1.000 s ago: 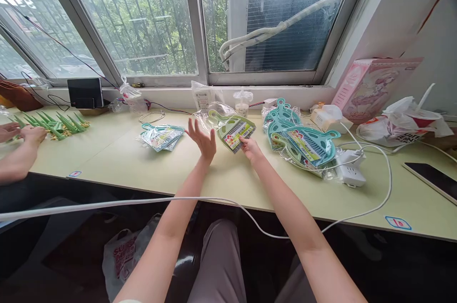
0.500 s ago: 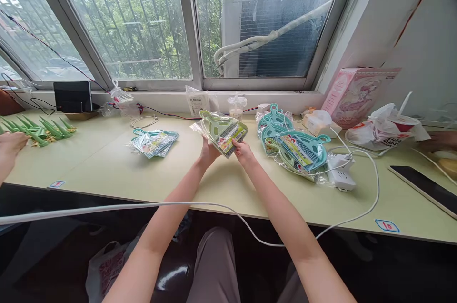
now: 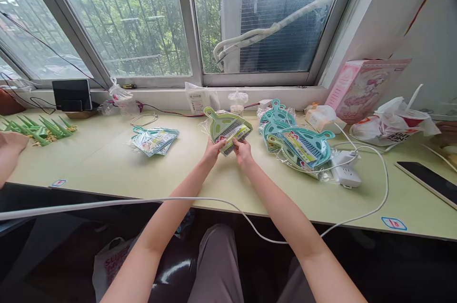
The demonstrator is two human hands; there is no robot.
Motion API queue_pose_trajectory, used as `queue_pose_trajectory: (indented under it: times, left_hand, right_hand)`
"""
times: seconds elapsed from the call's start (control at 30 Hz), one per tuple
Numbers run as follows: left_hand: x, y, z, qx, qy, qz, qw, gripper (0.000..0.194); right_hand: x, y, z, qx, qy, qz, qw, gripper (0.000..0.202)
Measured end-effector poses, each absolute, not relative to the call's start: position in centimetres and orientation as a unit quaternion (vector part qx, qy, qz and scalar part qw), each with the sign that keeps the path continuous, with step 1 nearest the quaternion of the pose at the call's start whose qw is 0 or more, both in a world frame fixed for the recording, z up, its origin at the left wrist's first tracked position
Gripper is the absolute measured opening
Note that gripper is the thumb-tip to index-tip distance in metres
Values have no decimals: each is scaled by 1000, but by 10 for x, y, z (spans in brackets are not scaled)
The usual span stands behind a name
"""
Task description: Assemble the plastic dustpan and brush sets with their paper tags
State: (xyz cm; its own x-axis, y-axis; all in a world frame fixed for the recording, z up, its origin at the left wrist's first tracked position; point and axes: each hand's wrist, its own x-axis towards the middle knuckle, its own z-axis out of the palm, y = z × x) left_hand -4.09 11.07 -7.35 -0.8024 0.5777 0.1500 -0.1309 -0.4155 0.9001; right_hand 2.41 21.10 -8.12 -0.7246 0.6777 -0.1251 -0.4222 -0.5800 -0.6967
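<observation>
Between my hands, over the middle of the table, is a green dustpan-and-brush set (image 3: 228, 127) in clear wrapping. My left hand (image 3: 213, 151) grips its lower left edge, the thumb on the label. At its lower right edge my right hand (image 3: 243, 149) pinches it, thumb on the front. A pile of wrapped teal sets (image 3: 303, 146), with a green one (image 3: 285, 153) partly under it, lies to the right. To the left is a smaller stack of wrapped teal sets (image 3: 155, 141).
A white cable (image 3: 117, 201) crosses over my forearms. On the right are a power strip (image 3: 346, 169), phone (image 3: 428, 181), bags and a pink box (image 3: 367, 88). Cups stand by the window. Another person's hand (image 3: 12, 150) is at the left, near green spiky pieces (image 3: 39, 129).
My left hand has shifted from behind the green set to its lower front edge, thumb now showing. The set has moved slightly right. The view has shifted a little.
</observation>
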Motion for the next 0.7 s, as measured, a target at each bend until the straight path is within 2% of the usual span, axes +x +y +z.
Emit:
queue_pose_trajectory:
  times: [0.2, 0.33, 0.57, 0.7]
  left_hand:
    - [-33, 121, -83, 232, 508, 796, 233, 87]
    - [-38, 117, -76, 251, 496, 798, 232, 91]
    - [-43, 108, -74, 257, 505, 783, 258, 75]
    - [-44, 109, -77, 271, 521, 767, 258, 65]
  right_hand:
    - [25, 225, -82, -244, -321, 863, 305, 19]
    - [22, 236, -77, -223, -314, 881, 275, 10]
    - [23, 226, -80, -194, -368, 859, 297, 25]
    - [24, 220, -84, -203, -380, 845, 318, 25]
